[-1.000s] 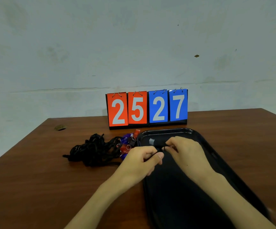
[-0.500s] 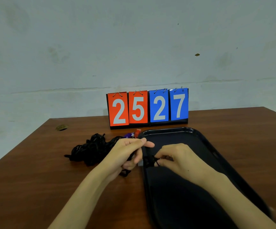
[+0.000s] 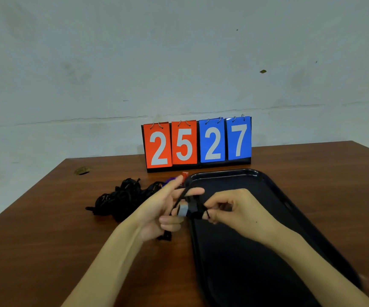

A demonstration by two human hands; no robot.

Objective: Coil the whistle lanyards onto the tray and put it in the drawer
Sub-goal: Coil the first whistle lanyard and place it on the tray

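Observation:
A black tray [image 3: 274, 189] lies on the wooden table at the right. Left of it sits a tangled pile of black lanyards [image 3: 121, 199] with red and purple whistles [image 3: 184, 175] partly hidden behind my left hand. My left hand [image 3: 163, 209] hovers at the tray's left edge with fingers spread, and a black lanyard [image 3: 192, 207] with a grey whistle piece runs around them. My right hand [image 3: 234, 209] pinches the same lanyard just right of the left hand, over the tray. A loose end dangles below my left palm.
A flip scoreboard [image 3: 197, 142] reading 25 and 27 stands behind the tray at the table's back edge, against a pale wall. A small hole [image 3: 82, 171] marks the table's back left. No drawer is in view.
Both hands drew back from the tray's middle to its left edge. My left hand opened from a pinch into spread fingers, and the lanyard now wraps around them.

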